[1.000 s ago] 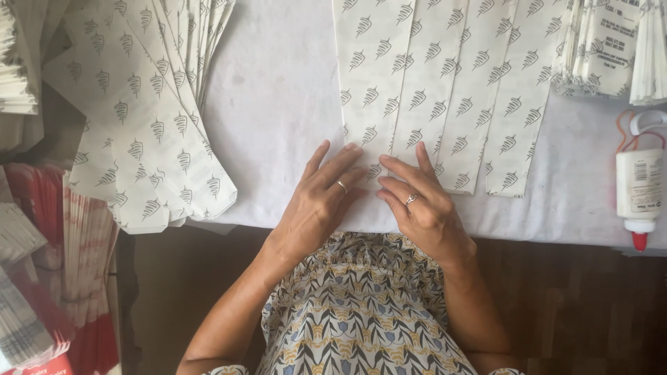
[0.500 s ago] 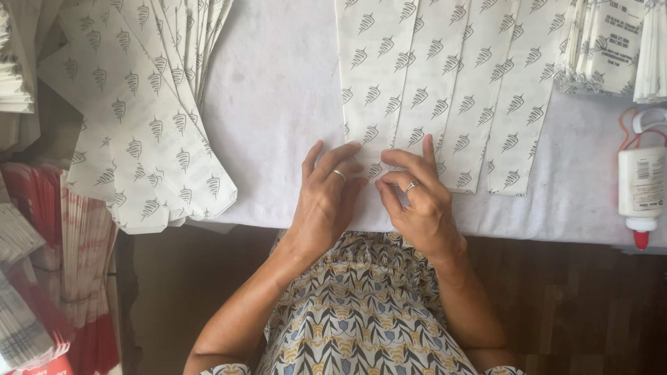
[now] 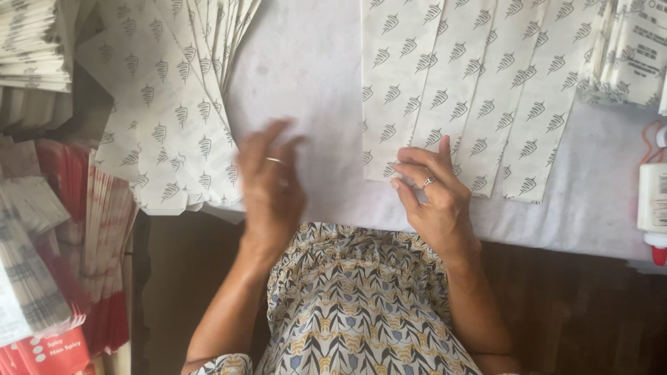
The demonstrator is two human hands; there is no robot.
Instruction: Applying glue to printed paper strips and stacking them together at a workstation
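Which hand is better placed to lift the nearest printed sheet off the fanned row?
Right, probably. The right hand already rests with its fingertips on the near edge of the fanned printed sheets. The left hand is blurred over bare white table cover, between that row and the left stack of sheets, touching neither.

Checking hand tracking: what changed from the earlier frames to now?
The left hand left the lower edge of the fanned patterned sheets and swung out left over the bare white table cover, motion-blurred, holding nothing. The right hand stayed with its fingertips on the sheets' lower edge. The left paper stack and glue bottle did not move.
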